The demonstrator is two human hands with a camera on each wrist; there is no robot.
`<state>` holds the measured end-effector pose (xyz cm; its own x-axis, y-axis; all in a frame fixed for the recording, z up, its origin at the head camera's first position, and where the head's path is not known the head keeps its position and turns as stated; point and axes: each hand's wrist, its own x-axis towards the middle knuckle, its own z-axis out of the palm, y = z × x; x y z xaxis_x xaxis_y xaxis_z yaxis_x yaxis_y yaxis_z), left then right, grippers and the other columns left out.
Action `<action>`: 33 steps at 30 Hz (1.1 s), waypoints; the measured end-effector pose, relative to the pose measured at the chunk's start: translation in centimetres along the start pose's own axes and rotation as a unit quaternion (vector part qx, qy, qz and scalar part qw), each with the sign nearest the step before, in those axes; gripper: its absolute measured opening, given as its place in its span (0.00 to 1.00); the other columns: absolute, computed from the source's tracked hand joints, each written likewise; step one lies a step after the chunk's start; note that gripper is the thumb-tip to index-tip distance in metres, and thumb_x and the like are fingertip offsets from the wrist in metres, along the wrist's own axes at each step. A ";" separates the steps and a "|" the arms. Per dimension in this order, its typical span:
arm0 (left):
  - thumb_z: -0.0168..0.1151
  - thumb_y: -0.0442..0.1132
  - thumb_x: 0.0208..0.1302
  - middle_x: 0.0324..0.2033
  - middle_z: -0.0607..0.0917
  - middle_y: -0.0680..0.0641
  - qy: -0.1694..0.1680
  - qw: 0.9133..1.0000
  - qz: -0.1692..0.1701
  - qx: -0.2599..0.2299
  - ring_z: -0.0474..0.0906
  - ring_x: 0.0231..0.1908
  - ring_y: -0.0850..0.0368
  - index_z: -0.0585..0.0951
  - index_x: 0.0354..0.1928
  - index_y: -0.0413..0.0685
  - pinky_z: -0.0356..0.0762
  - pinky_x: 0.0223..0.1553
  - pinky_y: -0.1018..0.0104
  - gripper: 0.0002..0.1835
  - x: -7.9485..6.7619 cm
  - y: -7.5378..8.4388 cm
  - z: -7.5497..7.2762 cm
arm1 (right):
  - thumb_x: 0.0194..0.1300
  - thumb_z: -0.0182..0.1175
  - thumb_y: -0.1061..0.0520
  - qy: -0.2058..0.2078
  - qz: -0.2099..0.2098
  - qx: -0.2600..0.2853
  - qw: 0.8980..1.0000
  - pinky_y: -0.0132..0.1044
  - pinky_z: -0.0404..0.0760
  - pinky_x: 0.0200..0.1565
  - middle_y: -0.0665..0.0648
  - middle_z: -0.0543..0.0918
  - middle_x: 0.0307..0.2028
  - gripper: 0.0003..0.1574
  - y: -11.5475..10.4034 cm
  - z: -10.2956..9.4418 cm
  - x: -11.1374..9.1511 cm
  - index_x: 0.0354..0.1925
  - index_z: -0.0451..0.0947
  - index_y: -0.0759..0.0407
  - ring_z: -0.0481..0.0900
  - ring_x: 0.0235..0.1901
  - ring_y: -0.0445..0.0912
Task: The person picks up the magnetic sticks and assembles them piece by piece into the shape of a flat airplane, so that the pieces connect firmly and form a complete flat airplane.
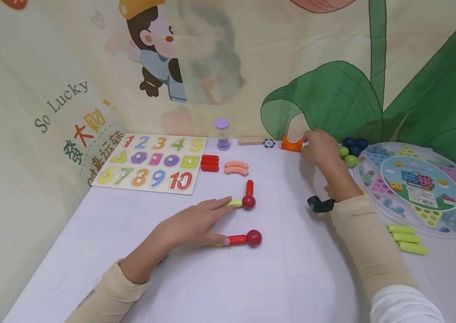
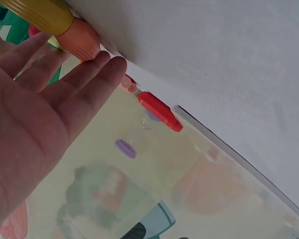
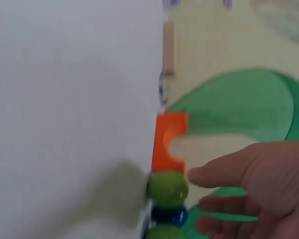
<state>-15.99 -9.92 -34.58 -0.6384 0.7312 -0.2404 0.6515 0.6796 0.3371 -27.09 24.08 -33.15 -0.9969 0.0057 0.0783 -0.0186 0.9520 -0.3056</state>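
Note:
My left hand [image 1: 197, 222] lies flat with straight fingers over small toy pieces. A yellow-green rod [image 1: 234, 203] shows by its fingertips, meeting a red ball [image 1: 249, 202] with a red rod [image 1: 249, 187] behind. By the thumb, another red rod [image 1: 237, 240] meets a second red ball [image 1: 254, 238]. The left wrist view shows the open palm [image 2: 25, 119] beside a ribbed yellow-and-orange piece [image 2: 82, 42]. At the back, my right hand [image 1: 322, 150] reaches to a green ball [image 3: 167, 189]; its fingers look apart from it, next to an orange block [image 3: 162, 142].
A number puzzle board [image 1: 159, 163] is at the left. Red rods [image 1: 210, 163], curved pink pieces [image 1: 236, 168] and an hourglass [image 1: 222, 134] stand near the back. Dark blue balls [image 1: 355, 146], a round game box [image 1: 421, 188] and yellow-green rods [image 1: 407, 240] are at the right.

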 end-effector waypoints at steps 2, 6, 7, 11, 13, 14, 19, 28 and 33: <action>0.59 0.64 0.50 0.68 0.52 0.56 0.000 1.000 0.003 -0.001 0.48 0.65 0.57 0.54 0.68 0.65 0.60 0.58 0.56 0.44 0.1 0.1 0.0 | 0.54 0.56 0.64 -0.017 0.005 -0.041 0.999 0.52 0.71 0.34 0.66 0.74 0.35 0.12 1.3 -0.2 0.1 0.39 0.74 0.68 0.69 0.34 0.59; 0.59 0.64 0.51 0.68 0.52 0.56 0.000 1.000 0.007 -0.002 0.49 0.65 0.56 0.56 0.68 0.64 0.60 0.59 0.57 0.43 0.0 0.0 -0.1 | 0.54 0.58 0.61 -0.070 -0.013 -0.082 0.994 0.47 0.70 0.29 0.64 0.74 0.29 0.11 1.6 0.5 0.2 0.35 0.71 0.66 0.69 0.29 0.57; 0.59 0.64 0.51 0.68 0.52 0.57 0.000 1.000 0.007 -0.002 0.49 0.65 0.57 0.56 0.68 0.64 0.60 0.59 0.57 0.43 0.0 0.0 -0.1 | 0.54 0.59 0.60 -0.079 -0.022 -0.085 0.993 0.46 0.69 0.29 0.63 0.74 0.29 0.12 1.3 0.9 0.3 0.35 0.71 0.65 0.69 0.29 0.56; 0.59 0.63 0.51 0.68 0.52 0.57 -0.003 1.000 0.006 -0.005 0.49 0.65 0.57 0.56 0.68 0.63 0.59 0.59 0.57 0.43 0.0 0.0 -0.1 | 0.55 0.62 0.59 -0.121 -0.088 -0.050 0.988 0.45 0.73 0.38 0.60 0.77 0.35 0.19 -1.0 2.4 0.2 0.46 0.74 0.63 0.71 0.35 0.53; 0.60 0.63 0.51 0.68 0.52 0.57 -0.007 1.000 0.005 -0.007 0.49 0.65 0.56 0.56 0.68 0.63 0.60 0.58 0.57 0.43 0.0 0.1 -0.1 | 0.55 0.62 0.62 -0.150 -0.130 -0.015 0.980 0.45 0.74 0.43 0.58 0.77 0.39 0.23 -2.4 3.1 -0.1 0.51 0.74 0.61 0.71 0.38 0.52; 0.60 0.63 0.51 0.68 0.52 0.56 -0.009 1.000 0.004 -0.009 0.49 0.65 0.56 0.56 0.68 0.63 0.60 0.58 0.56 0.43 0.1 0.1 -0.1 | 0.54 0.62 0.63 -0.166 -0.152 0.007 0.974 0.45 0.74 0.44 0.58 0.77 0.41 0.25 -3.2 3.3 -0.4 0.52 0.74 0.59 0.71 0.39 0.51; 0.60 0.64 0.49 0.67 0.53 0.57 -0.012 1.000 -0.002 -0.005 0.50 0.65 0.55 0.56 0.68 0.63 0.61 0.57 0.55 0.44 0.1 0.3 -0.2 | 0.54 0.62 0.65 -0.234 -0.225 0.082 0.942 0.39 0.75 0.43 0.54 0.74 0.43 0.26 -6.1 4.2 -1.6 0.52 0.76 0.50 0.70 0.41 0.47; 0.61 0.61 0.51 0.67 0.54 0.57 -0.018 1.000 0.008 -0.017 0.50 0.65 0.56 0.56 0.68 0.67 0.62 0.57 0.55 0.42 0.1 0.3 -0.2 | 0.54 0.62 0.65 -0.232 -0.275 0.093 0.928 0.37 0.74 0.47 0.52 0.71 0.45 0.17 -7.2 5.0 -2.4 0.41 0.80 0.47 0.68 0.46 0.46; 0.60 0.60 0.53 0.67 0.54 0.57 -0.017 1.000 0.015 -0.014 0.50 0.65 0.56 0.55 0.68 0.67 0.61 0.58 0.56 0.41 0.0 0.4 -0.1 | 0.55 0.59 0.68 -0.234 -0.302 0.095 0.919 0.38 0.72 0.50 0.52 0.71 0.45 0.17 -7.3 5.3 -2.6 0.38 0.81 0.47 0.68 0.48 0.46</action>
<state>-15.80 -9.65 -34.38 -0.6040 0.7537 -0.2593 0.6587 0.6552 0.3701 -24.75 15.53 -36.13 -0.7228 -0.6814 -0.1147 -0.5486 0.6668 -0.5045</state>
